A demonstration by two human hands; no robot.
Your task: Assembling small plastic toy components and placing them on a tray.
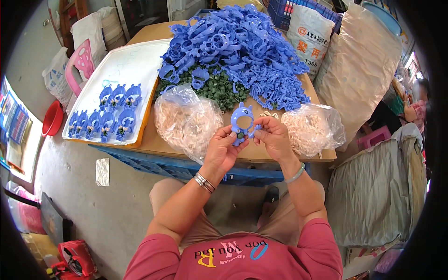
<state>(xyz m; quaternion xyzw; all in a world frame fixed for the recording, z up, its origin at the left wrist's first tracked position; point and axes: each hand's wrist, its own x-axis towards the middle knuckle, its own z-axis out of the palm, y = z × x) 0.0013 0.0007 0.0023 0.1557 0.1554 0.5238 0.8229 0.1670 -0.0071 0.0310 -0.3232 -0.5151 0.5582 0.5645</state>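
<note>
Over the near edge of the table, my left hand [222, 148] is closed on a blue plastic animal-shaped figure [241, 112] with small ears, a round opening in its head and a dark green piece on its belly. The fingers of my right hand [274, 140] pinch a small blue plastic piece [256, 129] against the figure's right side. Whether that piece is attached cannot be seen. Clear bags of pale small parts lie on either side, a big bag [186, 122] by my left hand and another bag [311, 128] beyond my right.
Blue plastic parts [228, 42] form a tall heap at the back, with dark green pieces [219, 88] before it. A white tray [123, 63] at left carries several blue figures [125, 125]. Sacks [308, 37] stand at right; a red basin [52, 118] is on the floor.
</note>
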